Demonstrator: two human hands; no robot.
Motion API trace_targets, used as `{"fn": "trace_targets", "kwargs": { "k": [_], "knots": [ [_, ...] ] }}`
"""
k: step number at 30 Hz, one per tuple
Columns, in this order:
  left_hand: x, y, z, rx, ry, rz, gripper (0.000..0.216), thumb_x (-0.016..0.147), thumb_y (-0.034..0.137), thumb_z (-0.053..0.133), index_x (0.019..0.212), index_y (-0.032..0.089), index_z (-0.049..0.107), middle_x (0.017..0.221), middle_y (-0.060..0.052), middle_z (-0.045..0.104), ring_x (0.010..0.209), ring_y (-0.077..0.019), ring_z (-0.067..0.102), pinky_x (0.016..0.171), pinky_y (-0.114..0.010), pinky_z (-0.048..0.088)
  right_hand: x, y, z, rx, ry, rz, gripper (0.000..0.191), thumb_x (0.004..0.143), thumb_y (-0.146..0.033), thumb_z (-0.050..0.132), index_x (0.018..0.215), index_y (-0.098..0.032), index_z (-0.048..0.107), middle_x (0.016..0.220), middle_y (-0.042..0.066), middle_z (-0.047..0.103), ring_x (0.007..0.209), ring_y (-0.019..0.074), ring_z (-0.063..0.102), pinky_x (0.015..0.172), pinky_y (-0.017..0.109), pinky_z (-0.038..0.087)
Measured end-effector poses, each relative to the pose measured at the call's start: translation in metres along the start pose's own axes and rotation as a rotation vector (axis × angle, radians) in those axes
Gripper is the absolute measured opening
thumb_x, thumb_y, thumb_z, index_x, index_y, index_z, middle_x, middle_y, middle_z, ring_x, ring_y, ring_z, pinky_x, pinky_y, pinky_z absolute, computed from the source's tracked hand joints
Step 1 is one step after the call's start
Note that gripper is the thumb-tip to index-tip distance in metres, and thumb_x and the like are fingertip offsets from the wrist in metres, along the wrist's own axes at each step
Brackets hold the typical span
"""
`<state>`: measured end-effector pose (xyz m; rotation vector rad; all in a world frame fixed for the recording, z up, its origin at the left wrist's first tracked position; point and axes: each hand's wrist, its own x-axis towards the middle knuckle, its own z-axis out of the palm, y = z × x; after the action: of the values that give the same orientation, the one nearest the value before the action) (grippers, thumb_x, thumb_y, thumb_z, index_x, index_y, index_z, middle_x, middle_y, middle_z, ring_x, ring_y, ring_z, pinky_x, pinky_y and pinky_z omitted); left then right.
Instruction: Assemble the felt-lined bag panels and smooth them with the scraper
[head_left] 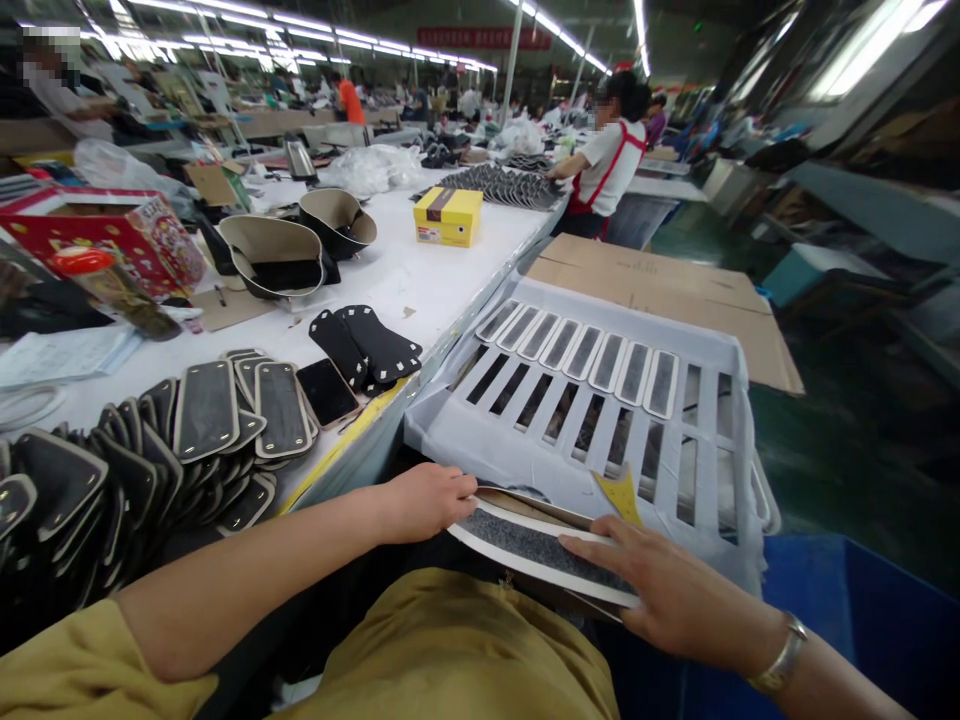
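A curved strip piece [536,553], dark grey felt with a white border, lies across my lap at the front of a white cloth-covered slatted rack [720,350]. My left hand [431,503] is closed on its left end, fingers curled over the edge. My right hand [660,590] holds the right end, the index finger reaching along the grey face. Behind the strip shows a brown edge, partly hidden. A yellow pointed piece [619,495] rests on the rack close to my right fingers. Several grey strips with white borders [592,358] lie in a row on the rack.
Left, the white table [390,270] carries stacked grey panels [206,410], black pieces [375,345], a phone [328,392], two curved shells [274,255] and a yellow box [448,217]. Cardboard [660,290] lies beyond the rack, a blue bin [870,620] at right. A co-worker [611,155] stands farther off.
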<state>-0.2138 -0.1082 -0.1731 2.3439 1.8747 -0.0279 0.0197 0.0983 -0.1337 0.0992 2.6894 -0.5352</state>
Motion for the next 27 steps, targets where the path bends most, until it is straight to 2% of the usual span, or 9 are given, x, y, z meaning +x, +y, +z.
{"fn": "trace_targets", "kwargs": {
  "k": [3,6,9,13,16,18,22,27],
  "knots": [
    [-0.002,-0.009,0.003,-0.096,0.046,0.012,0.023,0.077,0.013,0.053,0.097,0.019,0.061,0.088,-0.006,0.056,0.08,-0.0176,0.053,0.069,-0.026,0.043,-0.002,0.004,0.001,0.022,-0.005,-0.002,0.076,0.062,-0.011,0.052,0.133,-0.036,0.039,0.122,0.005,0.048,0.11,0.0232,0.05,0.099,0.039,0.037],
    [-0.008,-0.011,0.004,-0.214,0.092,-0.009,0.03,0.08,0.019,0.054,0.108,0.025,0.06,0.105,-0.006,0.056,0.089,-0.0174,0.055,0.08,-0.027,0.043,-0.004,0.006,0.004,0.046,0.005,0.0,0.078,0.062,-0.01,0.051,0.134,-0.036,0.037,0.125,0.005,0.046,0.113,0.0224,0.049,0.1,0.037,0.036],
    [-0.017,-0.008,0.004,-0.254,0.1,-0.017,0.036,0.081,0.021,0.054,0.116,0.028,0.057,0.125,-0.01,0.048,0.105,-0.022,0.052,0.092,-0.035,0.04,-0.006,0.007,0.007,0.034,0.029,0.013,0.082,0.06,-0.008,0.05,0.135,-0.036,0.035,0.128,0.005,0.044,0.115,0.0231,0.047,0.102,0.038,0.035],
    [-0.022,-0.007,0.008,-0.307,0.146,0.002,0.034,0.081,0.019,0.055,0.113,0.024,0.059,0.139,-0.013,0.034,0.124,-0.0276,0.038,0.101,-0.04,0.033,-0.005,0.006,0.008,-0.007,0.037,0.005,0.083,0.059,-0.007,0.05,0.134,-0.037,0.036,0.129,0.006,0.043,0.116,0.0253,0.046,0.101,0.041,0.035],
    [-0.021,-0.012,0.012,-0.348,0.185,-0.081,0.038,0.081,0.011,0.048,0.116,0.024,0.058,0.134,-0.011,0.039,0.117,-0.0217,0.046,0.097,-0.031,0.038,-0.001,0.004,0.005,0.007,0.049,0.007,0.08,0.062,-0.009,0.05,0.135,-0.035,0.035,0.126,0.006,0.045,0.112,0.0242,0.049,0.098,0.039,0.038],
    [-0.018,-0.016,0.014,-0.291,0.186,-0.124,0.043,0.08,0.006,0.045,0.118,0.024,0.056,0.127,-0.01,0.045,0.108,-0.0189,0.05,0.091,-0.028,0.04,0.003,0.003,0.004,0.011,0.053,0.022,0.077,0.063,-0.009,0.05,0.135,-0.034,0.036,0.123,0.007,0.048,0.109,0.0236,0.051,0.097,0.038,0.039],
    [-0.013,-0.016,0.008,-0.061,0.134,-0.041,0.034,0.083,0.014,0.047,0.114,0.025,0.057,0.106,-0.008,0.054,0.098,-0.0213,0.049,0.084,-0.033,0.039,0.009,0.001,0.002,-0.007,0.038,0.032,0.073,0.064,-0.011,0.052,0.133,-0.035,0.039,0.117,0.007,0.049,0.102,0.0233,0.054,0.094,0.038,0.04],
    [-0.003,-0.012,0.002,0.094,0.112,0.031,0.025,0.086,0.02,0.047,0.108,0.021,0.058,0.091,-0.008,0.057,0.088,-0.0218,0.047,0.074,-0.034,0.035,0.011,0.001,0.003,-0.023,0.045,0.033,0.071,0.067,-0.013,0.053,0.133,-0.034,0.039,0.113,0.007,0.05,0.097,0.0219,0.054,0.09,0.037,0.041]
  ]
}}
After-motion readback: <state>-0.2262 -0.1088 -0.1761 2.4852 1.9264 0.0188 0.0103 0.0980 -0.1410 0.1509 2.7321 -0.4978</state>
